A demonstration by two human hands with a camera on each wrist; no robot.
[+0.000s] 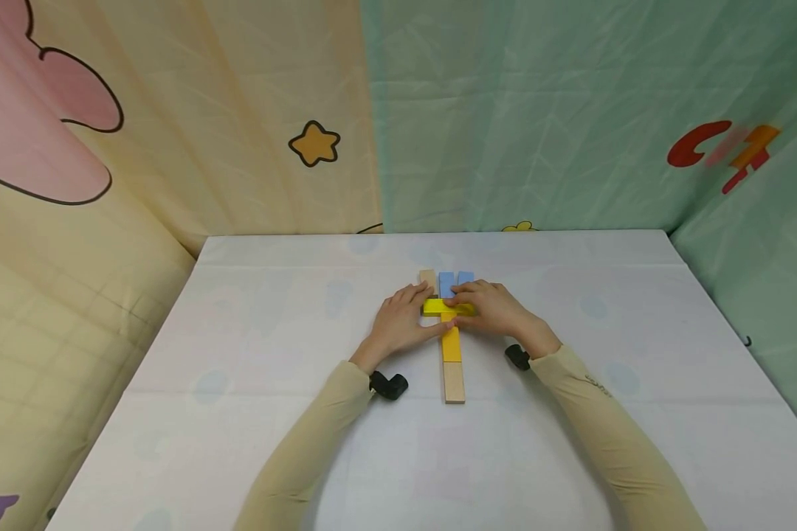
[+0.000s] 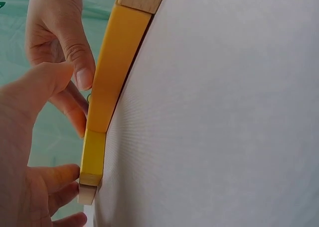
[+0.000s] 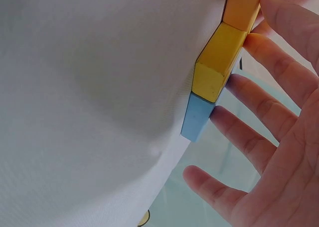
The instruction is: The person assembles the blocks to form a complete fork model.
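Wooden blocks lie flat on the white tabletop in a fork-like figure. A yellow block (image 1: 432, 307) lies crosswise. From its near side run an orange block (image 1: 451, 346) and then a plain wood block (image 1: 454, 383). On its far side stand a second plain block (image 1: 428, 277), a blue block (image 1: 446, 282) and another blue block (image 1: 466, 277). My left hand (image 1: 400, 321) rests fingertips at the yellow and far plain blocks, its thumb over the orange one. My right hand (image 1: 498, 308), fingers spread and nearly straight, touches the tops of the yellow and blue blocks, partly hiding them.
The white-covered table (image 1: 252, 413) reaches back to a printed curtain (image 1: 438, 147), with more curtain along both sides. A black wrist camera (image 1: 388, 386) sits on the left wrist, another black camera (image 1: 518, 358) on the right.
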